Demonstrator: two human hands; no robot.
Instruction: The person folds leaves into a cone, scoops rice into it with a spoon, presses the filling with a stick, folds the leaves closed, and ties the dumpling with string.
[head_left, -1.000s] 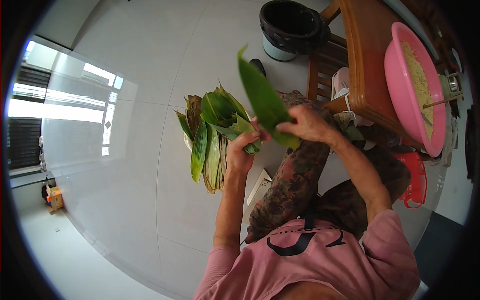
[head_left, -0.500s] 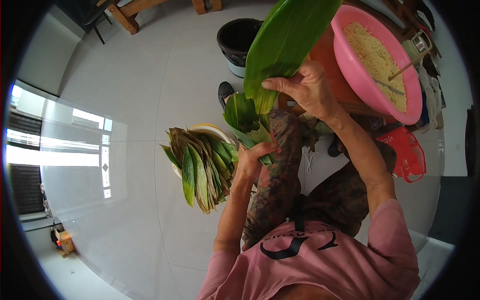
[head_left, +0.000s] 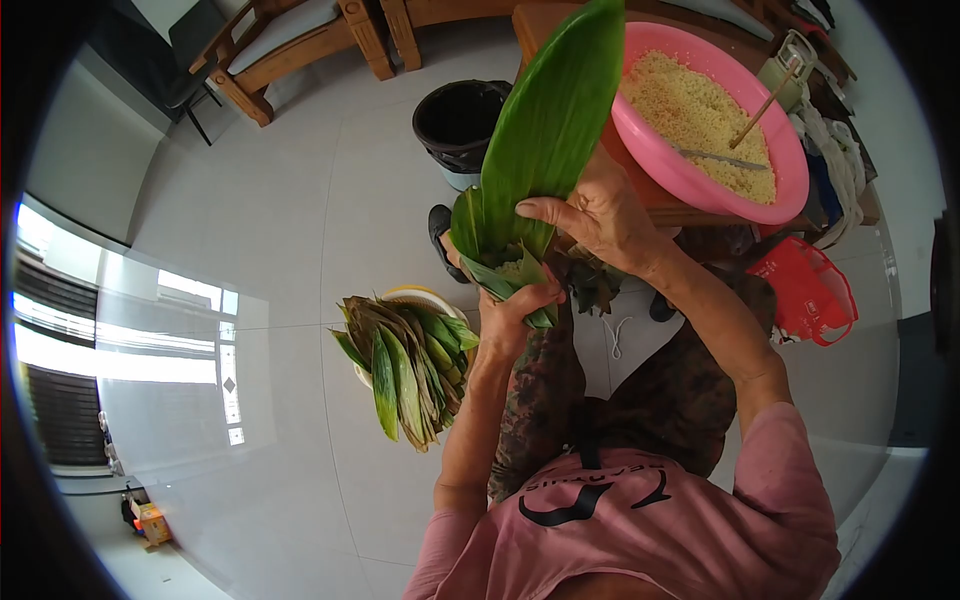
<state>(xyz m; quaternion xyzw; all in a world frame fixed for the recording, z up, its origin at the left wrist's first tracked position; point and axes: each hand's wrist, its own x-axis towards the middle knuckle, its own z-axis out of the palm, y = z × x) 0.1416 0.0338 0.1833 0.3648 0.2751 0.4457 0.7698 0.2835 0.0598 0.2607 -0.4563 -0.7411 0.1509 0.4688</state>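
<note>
My left hand (head_left: 512,312) is closed around a leaf wrap (head_left: 490,272), a folded green cone with pale rice-like grains showing in its opening. Between the thumb and fingers of my right hand (head_left: 600,218) is a long, broad green leaf (head_left: 550,105), standing upright. Its lower end reaches into the wrap's opening, against the inner side of the leaves there. Beside my left forearm, a pile of long green and brownish leaves (head_left: 405,365) lies over a yellow-rimmed basin (head_left: 415,293).
A pink basin (head_left: 790,190) of pale yellow grains (head_left: 690,110) with a stick and a flat blade in it rests on a wooden table (head_left: 640,185). A black-lined bin (head_left: 455,130) stands ahead. A red bag (head_left: 810,290) lies at the right.
My right hand has lowered the long leaf, bringing its lower end into the wrap. My left hand keeps its hold. The view has shifted, showing more of the far furniture.
</note>
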